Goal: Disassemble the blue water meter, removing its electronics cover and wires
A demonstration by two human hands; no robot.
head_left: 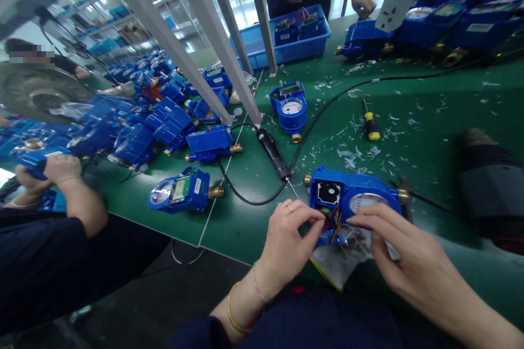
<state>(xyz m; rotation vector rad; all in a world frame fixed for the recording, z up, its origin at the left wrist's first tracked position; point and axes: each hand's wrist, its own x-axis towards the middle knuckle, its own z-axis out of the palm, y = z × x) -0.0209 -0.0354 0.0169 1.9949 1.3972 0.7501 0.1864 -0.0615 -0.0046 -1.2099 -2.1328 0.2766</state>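
Observation:
In front of me a blue water meter (370, 182) lies on the green table with its box part uncovered, showing a black square part and thin colored wires (336, 217). My left hand (289, 237) pinches at the wires by the box's lower edge, thumb and forefinger together. My right hand (413, 253) reaches over the round dial (366, 202), its fingers stretched and its thumb apart, fingertips close to the wires. Whether they touch them I cannot tell. Beneath the wires lies a clear plastic bag (338, 264).
A black electric screwdriver (273, 154) with a cord lies beyond my left hand. Further off are a yellow-black screwdriver (371, 126), a blue bin (286, 52) and white metal posts (213, 27). A dark heat gun (489, 185) stands right. Co-workers' hands work left and across.

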